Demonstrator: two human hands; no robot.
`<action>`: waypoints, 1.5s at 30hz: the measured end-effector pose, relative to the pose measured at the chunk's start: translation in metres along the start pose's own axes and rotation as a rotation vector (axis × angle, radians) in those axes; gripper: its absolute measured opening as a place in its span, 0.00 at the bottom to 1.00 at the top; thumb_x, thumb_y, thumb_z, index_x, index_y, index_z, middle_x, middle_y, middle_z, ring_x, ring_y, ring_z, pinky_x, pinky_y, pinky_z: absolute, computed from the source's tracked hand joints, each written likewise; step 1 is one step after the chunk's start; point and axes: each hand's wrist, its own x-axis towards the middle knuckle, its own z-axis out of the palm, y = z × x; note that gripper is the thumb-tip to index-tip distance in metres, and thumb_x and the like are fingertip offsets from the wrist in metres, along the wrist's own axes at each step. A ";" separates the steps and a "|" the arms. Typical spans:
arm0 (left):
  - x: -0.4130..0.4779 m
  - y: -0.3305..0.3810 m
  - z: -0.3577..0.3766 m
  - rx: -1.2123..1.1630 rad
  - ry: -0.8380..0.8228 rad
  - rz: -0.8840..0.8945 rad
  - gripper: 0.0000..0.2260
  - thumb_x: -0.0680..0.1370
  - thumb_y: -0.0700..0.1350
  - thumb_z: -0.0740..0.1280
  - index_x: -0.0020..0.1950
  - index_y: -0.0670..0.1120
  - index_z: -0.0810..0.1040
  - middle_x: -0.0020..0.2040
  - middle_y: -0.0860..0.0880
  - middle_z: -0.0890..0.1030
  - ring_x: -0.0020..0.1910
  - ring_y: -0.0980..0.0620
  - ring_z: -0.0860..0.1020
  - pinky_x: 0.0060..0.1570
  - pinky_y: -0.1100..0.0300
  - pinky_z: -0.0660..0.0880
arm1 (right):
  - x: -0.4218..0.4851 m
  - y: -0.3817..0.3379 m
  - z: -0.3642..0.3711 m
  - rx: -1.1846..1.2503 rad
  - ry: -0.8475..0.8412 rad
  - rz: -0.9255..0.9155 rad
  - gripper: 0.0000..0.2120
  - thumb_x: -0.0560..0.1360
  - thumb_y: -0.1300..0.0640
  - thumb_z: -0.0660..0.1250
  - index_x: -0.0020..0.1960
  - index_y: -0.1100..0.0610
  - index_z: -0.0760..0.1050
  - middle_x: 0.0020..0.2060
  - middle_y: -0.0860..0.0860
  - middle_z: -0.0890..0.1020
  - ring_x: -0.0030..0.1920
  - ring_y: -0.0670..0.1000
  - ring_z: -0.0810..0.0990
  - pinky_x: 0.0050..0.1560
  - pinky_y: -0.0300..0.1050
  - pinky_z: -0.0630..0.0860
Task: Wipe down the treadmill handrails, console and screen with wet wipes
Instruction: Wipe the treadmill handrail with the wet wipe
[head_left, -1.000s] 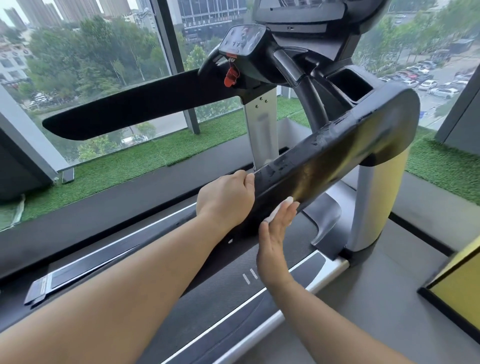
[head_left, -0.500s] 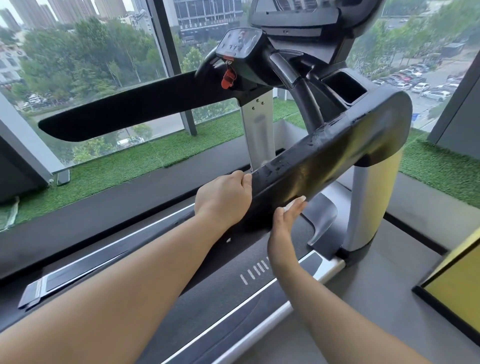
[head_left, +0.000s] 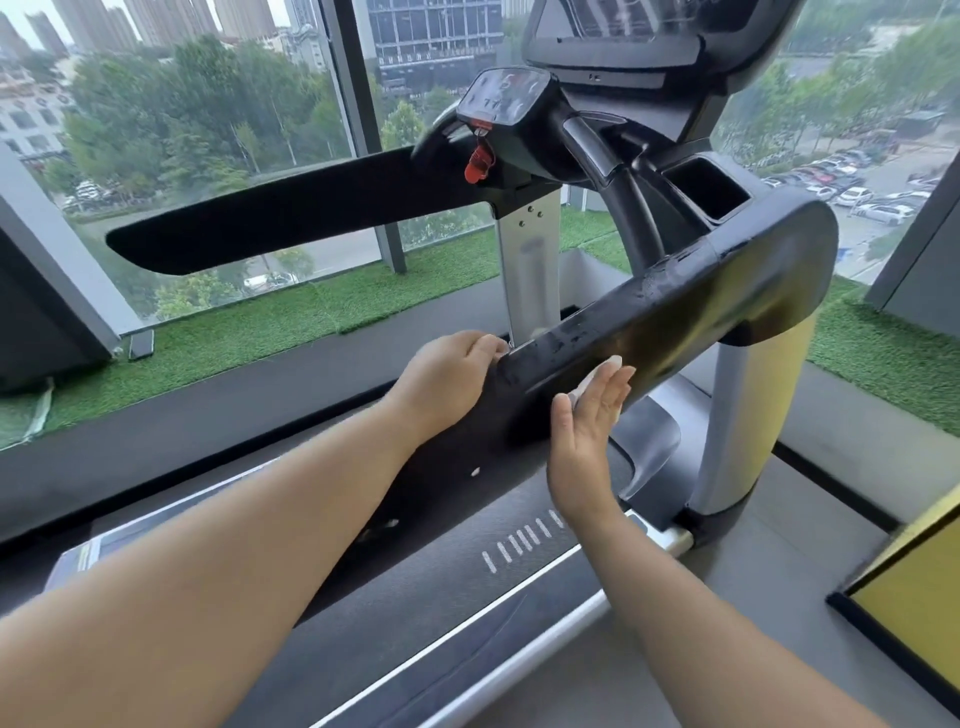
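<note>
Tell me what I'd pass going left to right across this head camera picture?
Far handrail → left hand holding the end of the near handrail → right hand pressing a wet wipe → yellowish upright → yellow panel.

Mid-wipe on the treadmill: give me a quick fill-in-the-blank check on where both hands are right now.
1. The right hand presses a white ____ flat against the side of the near handrail.
2. The left hand grips the ____ of that handrail.
3. A ____ safety clip hangs under the small console.

Missing words: wipe; end; red.
</note>
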 end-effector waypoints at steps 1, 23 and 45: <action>-0.002 -0.004 -0.009 -0.023 -0.028 -0.015 0.15 0.82 0.50 0.54 0.58 0.50 0.78 0.56 0.52 0.80 0.56 0.51 0.76 0.61 0.53 0.70 | 0.001 -0.003 0.000 -0.040 -0.004 -0.014 0.29 0.82 0.47 0.48 0.70 0.47 0.29 0.72 0.45 0.29 0.68 0.38 0.24 0.66 0.32 0.26; -0.038 -0.052 -0.023 0.442 0.056 -0.073 0.21 0.83 0.54 0.47 0.53 0.47 0.78 0.54 0.46 0.80 0.55 0.44 0.75 0.46 0.57 0.66 | -0.027 0.023 0.004 -0.607 -0.211 -0.549 0.29 0.81 0.38 0.40 0.75 0.46 0.30 0.74 0.43 0.29 0.75 0.48 0.32 0.73 0.44 0.33; -0.042 -0.050 -0.023 0.442 0.078 -0.037 0.19 0.83 0.53 0.48 0.41 0.49 0.72 0.45 0.48 0.78 0.48 0.45 0.75 0.43 0.56 0.66 | -0.070 -0.005 0.045 -0.328 -0.244 -0.295 0.32 0.78 0.35 0.42 0.70 0.39 0.22 0.68 0.38 0.22 0.71 0.46 0.24 0.69 0.38 0.26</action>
